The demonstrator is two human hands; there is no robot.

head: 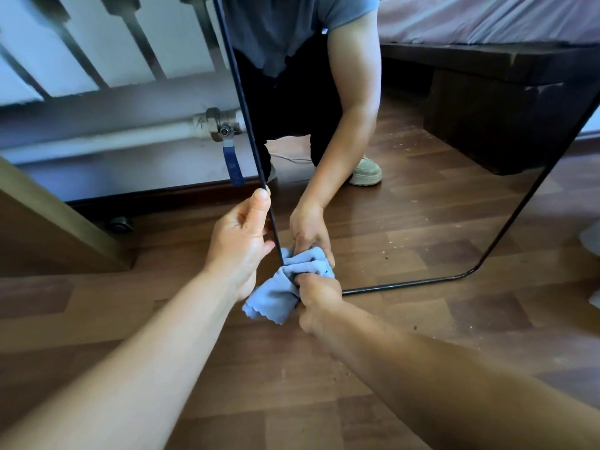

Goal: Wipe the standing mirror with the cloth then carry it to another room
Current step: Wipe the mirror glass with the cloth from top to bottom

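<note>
We find the left hand (238,241) clamped on the mirror (422,196) frame to steady it, while just beside it the right hand (316,295) grips the bunched cloth (276,297) against the bottom corner.

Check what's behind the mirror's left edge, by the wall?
Left of the mirror frame: a radiator, white pipe with a blue-handled valve, and a caster. Everything directly behind the glass is hidden.
</note>
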